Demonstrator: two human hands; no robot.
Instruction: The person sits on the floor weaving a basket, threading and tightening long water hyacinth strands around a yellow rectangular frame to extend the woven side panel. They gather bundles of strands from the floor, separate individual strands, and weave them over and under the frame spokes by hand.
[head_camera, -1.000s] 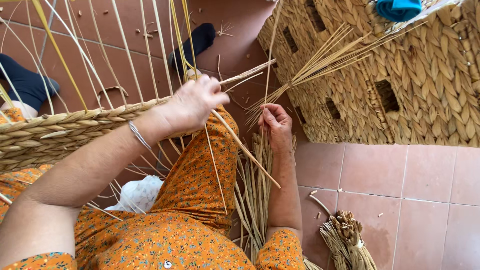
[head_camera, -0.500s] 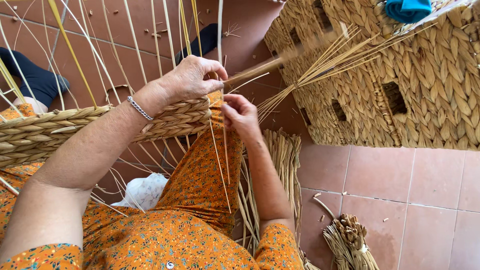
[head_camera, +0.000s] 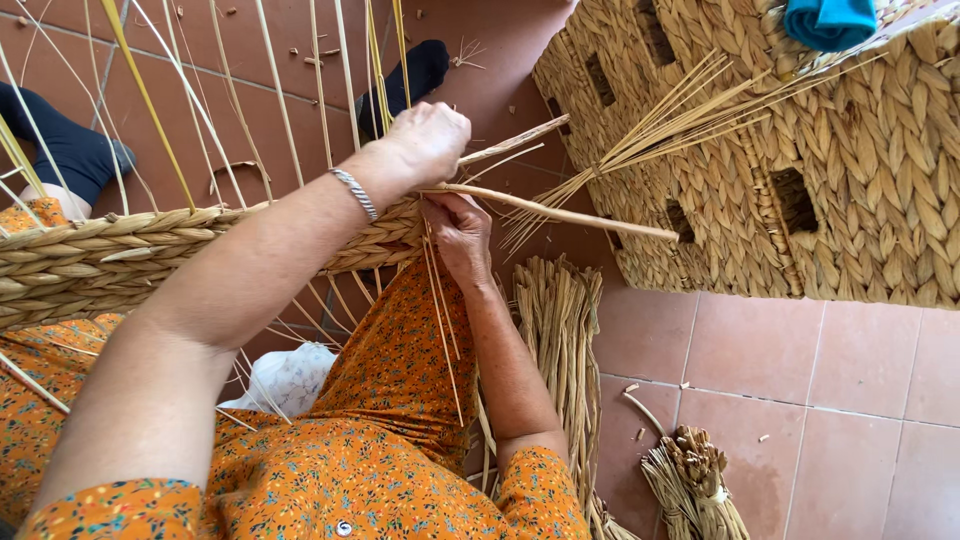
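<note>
The fingers of the left hand (head_camera: 428, 140) are curled shut over a pale twisted strand (head_camera: 560, 212), gripping it just above the rim of the half-woven basket (head_camera: 120, 255); the fingertips themselves are hidden under the knuckles. A thin silver bracelet (head_camera: 356, 193) sits on that wrist. Just below the basket rim, the right hand (head_camera: 460, 232) has its fingers bent and pressed together against the woven band, touching the strand where it leaves the weave; whether they pinch it or only steady it cannot be told, since the left hand covers part of them.

The strand runs out from the basket rim towards the finished woven basket (head_camera: 800, 180) at the right, its far end lying across a fan of thin straw stakes (head_camera: 660, 130). The half-woven basket is cut off at the left edge, and its upright stakes (head_camera: 270, 90) run out of the top of the view. The finished basket is cut off at top and right; a blue cloth (head_camera: 828, 20) on it shows only in part.

Below the basket rim, an orange flowered dress (head_camera: 390, 400) covers the lap, and a white crumpled bag (head_camera: 288, 378) is half hidden behind it. Beside the lap, a sheaf of dried rushes (head_camera: 560, 340) lies on the tiled floor (head_camera: 820, 360); a smaller tied bundle (head_camera: 690, 480) is cut off at the bottom. Beyond the rim, two dark socked feet (head_camera: 70, 150) show between the stakes.
</note>
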